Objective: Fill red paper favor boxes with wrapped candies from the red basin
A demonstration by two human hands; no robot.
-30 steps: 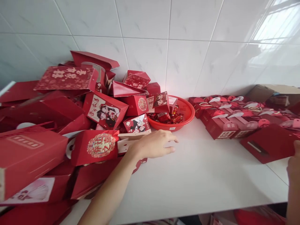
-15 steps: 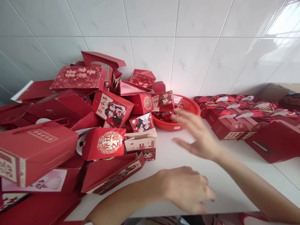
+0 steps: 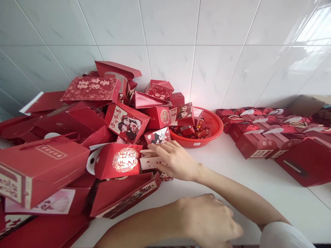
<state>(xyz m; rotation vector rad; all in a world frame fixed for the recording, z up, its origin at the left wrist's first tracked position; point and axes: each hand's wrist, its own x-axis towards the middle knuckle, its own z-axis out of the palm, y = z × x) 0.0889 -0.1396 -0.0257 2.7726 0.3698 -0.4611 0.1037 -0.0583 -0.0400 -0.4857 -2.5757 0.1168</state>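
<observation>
My right hand reaches to the pile's right edge, its fingers over a small open-topped cream and red box and bent against it. Low in front, my left hand hangs over the white surface with its fingers curled; what they hold, if anything, is hidden. Just left of the cream box lies a bright red box with a round gold emblem. Behind my right hand stands a small box with a cartoon couple.
A red plastic basket with wrapped sweets stands against the tiled wall. Many red boxes are heaped at the left. Rows of closed red gift boxes stand at the right beside a larger red box.
My right hand has moved left and down from near the basket onto the cream box. My left hand stays low in front. The view has shifted slightly.
</observation>
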